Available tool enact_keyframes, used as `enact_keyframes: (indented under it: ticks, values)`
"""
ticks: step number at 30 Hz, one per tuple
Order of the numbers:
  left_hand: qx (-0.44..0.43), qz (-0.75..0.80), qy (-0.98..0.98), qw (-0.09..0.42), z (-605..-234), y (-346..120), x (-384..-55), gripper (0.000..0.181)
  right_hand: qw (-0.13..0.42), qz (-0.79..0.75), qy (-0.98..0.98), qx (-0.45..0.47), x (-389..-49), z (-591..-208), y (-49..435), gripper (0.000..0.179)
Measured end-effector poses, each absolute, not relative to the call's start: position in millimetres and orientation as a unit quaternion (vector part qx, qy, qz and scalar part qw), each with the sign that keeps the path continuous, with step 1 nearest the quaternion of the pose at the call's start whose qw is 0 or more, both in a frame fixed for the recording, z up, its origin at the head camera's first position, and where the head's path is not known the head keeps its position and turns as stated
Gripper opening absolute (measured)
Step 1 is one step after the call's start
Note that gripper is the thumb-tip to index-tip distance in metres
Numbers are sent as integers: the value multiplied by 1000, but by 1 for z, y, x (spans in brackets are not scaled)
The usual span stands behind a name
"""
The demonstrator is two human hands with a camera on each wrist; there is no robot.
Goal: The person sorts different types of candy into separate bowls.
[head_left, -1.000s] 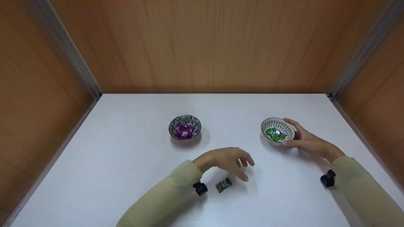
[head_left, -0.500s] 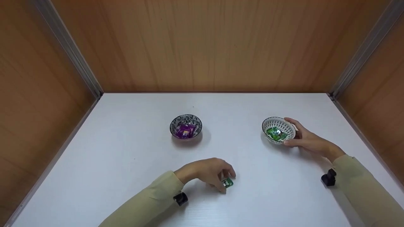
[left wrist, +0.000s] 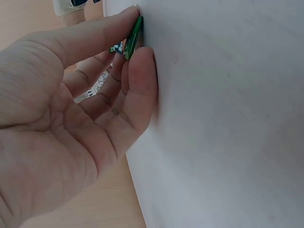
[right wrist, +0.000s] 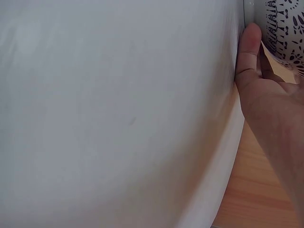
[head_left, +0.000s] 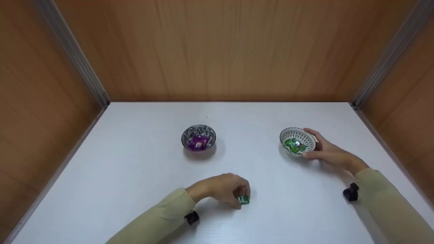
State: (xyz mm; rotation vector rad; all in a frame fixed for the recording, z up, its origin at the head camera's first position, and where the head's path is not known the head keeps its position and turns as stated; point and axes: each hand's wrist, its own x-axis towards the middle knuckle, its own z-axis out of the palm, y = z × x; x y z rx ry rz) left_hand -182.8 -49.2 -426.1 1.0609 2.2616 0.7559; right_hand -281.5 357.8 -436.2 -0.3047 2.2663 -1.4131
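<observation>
My left hand (head_left: 228,189) is low over the table, its thumb and fingers pinching a small green wrapped candy (head_left: 243,199). In the left wrist view the candy (left wrist: 134,38) stands edge-on between thumb and fingertips, close to the white surface. On the right, my right hand (head_left: 330,153) holds the side of a white bowl with dark dashes (head_left: 284,137), thumb in front and fingers behind. Green wrapped candies (head_left: 295,145) lie inside it. The right wrist view shows the thumb against the patterned outer wall of the bowl (right wrist: 287,33).
A dark floral bowl (head_left: 190,133) with purple wrapped candies (head_left: 198,143) stands left of centre on the white table (head_left: 135,196). Wood-look panels (head_left: 217,51) close off the back and both sides, with metal strips at the corners.
My left hand has moved left and down towards the near edge, its fingers closing from a loose spread onto the green candy. The right hand and both bowls stay in place.
</observation>
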Motion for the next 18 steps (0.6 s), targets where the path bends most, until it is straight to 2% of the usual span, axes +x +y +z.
enact_keyframes:
  ticks: [18]
  values:
    - [419, 289, 813, 283, -426, -43, -185, 29, 225, -496, 833, -102, -281, -434, 358, 98]
